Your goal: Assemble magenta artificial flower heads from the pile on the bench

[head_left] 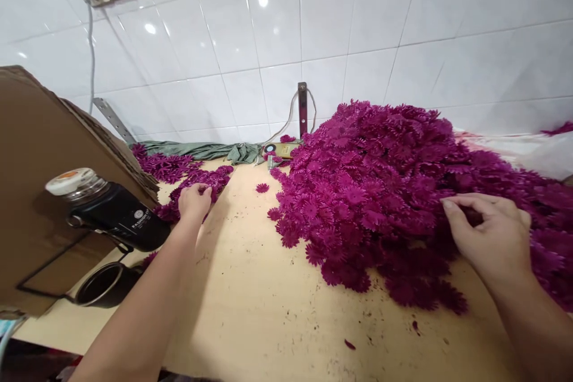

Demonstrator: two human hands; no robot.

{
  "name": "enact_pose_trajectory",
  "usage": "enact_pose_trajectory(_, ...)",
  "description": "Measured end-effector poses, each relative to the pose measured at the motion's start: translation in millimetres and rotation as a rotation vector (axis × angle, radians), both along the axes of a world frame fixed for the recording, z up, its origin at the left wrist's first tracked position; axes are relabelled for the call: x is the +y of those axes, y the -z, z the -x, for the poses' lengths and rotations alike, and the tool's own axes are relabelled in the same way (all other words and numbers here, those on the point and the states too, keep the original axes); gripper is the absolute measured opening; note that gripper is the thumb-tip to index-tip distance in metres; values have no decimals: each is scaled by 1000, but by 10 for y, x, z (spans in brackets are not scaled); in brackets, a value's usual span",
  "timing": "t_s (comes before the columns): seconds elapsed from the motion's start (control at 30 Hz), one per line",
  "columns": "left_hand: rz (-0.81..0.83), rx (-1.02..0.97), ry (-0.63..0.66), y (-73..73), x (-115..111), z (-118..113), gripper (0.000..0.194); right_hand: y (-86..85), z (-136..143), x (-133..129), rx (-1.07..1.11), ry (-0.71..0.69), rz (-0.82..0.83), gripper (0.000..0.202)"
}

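A big heap of magenta artificial flower heads (358, 191) covers the right half of the table. At its right side is my right hand (496, 239), thumb and fingers pinched together against the flowers; whether a flower is between the tips is hard to see. My left hand (194, 202) reaches over a smaller pile of magenta flowers (219, 178) on the left. Its fingers are curled closed, and anything in them is hidden from view. One loose flower head (262, 188) lies between the two piles.
A cardboard box (27, 191) stands at the left edge. Before it, a black bottle with a white lid (129, 215) leans in a black metal holder (101, 286). Green cloth (201, 150) and a phone-like device (282, 149) lie along the tiled wall. Petal bits dot the wooden tabletop (259, 310).
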State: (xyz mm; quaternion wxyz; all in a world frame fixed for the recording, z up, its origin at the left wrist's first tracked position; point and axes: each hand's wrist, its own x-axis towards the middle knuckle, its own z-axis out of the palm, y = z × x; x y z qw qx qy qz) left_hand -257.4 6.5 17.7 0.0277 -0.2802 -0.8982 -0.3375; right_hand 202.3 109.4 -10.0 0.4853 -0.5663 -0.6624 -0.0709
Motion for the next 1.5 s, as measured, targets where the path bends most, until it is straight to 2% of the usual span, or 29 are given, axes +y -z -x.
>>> enact_pose_trajectory(0.13, -164, -160, 50, -155, 56, -126, 7, -53, 59, -38, 31, 6, 1, 23)
enact_pose_trajectory(0.2, -248, -236, 96, -232, 86, -244, 9, -103, 76, -98, 50, 4, -23, 22)
enact_pose_trajectory(0.27, -321, -281, 171, -288, 106, -448, 11, -175, 110, -204, 81, -30, -52, 21)
enact_pose_trajectory(0.33, -374, -302, 284, -308, 103, -772, 9, -257, 182, -349, 205, -120, 10, 22)
enact_pose_trajectory(0.37, -386, -309, 358, -302, 90, -979, 6, -295, 235, -429, 310, -202, 100, 25)
enact_pose_trajectory(0.43, -399, -299, 539, -264, 40, -1455, 8, -355, 359, -585, 546, -432, 402, 35)
enact_pose_trajectory(0.47, -407, -196, 785, -237, 8, -1703, 10, -375, 422, -655, 639, -557, 590, 42)
enact_pose_trajectory(0.5, -408, -46, 963, -209, -24, -1942, 12, -388, 478, -717, 697, -677, 777, 49)
enact_pose_trajectory(0.57, -371, 216, 1179, -156, -79, -2347, 13, -396, 549, -817, 746, -859, 1043, 57)
enact_pose_trajectory(0.6, -362, 294, 1270, -134, -100, -2500, 15, -396, 557, -856, 770, -918, 1098, 56)
enact_pose_trajectory(0.67, -433, 364, 1366, -90, -138, -2694, 16, -401, 514, -918, 833, -954, 1081, 47)
enact_pose_trajectory(0.73, -555, 360, 1368, -35, -179, -2766, 18, -427, 395, -960, 869, -885, 992, 40)
enact_pose_trajectory(0.8, -631, 332, 1325, 38, -219, -2762, 36, -486, 207, -968, 819, -757, 875, 37)
enact_pose_trajectory(0.83, -619, 320, 1327, 79, -230, -2747, 40, -529, 86, -954, 758, -680, 787, 35)
enact_pose_trajectory(0.97, -518, 314, 1482, 228, -197, -2719, 23, -739, -559, -832, 377, -217, 394, 15)
enact_pose_trajectory(1.03, -507, 318, 1543, 272, -173, -2744, 17, -819, -878, -783, 100, 25, 296, 7)
enact_pose_trajectory(1.1, -523, 313, 1566, 291, -168, -2771, 16, -847, -1096, -757, -121, 162, 345, 5)
enact_pose_trajectory(1.17, -544, 304, 1558, 293, -172, -2782, 16, -818, -1190, -744, -267, 209, 498, 7)
enact_pose_trajectory(1.3, -534, 304, 1532, 293, -152, -2750, 15, -699, -1156, -732, -463, 182, 784, 12)
enact_pose_trajectory(1.5, -533, 330, 1533, 283, -113, -2705, 16, -684, -1074, -701, -608, 195, 910, 14)
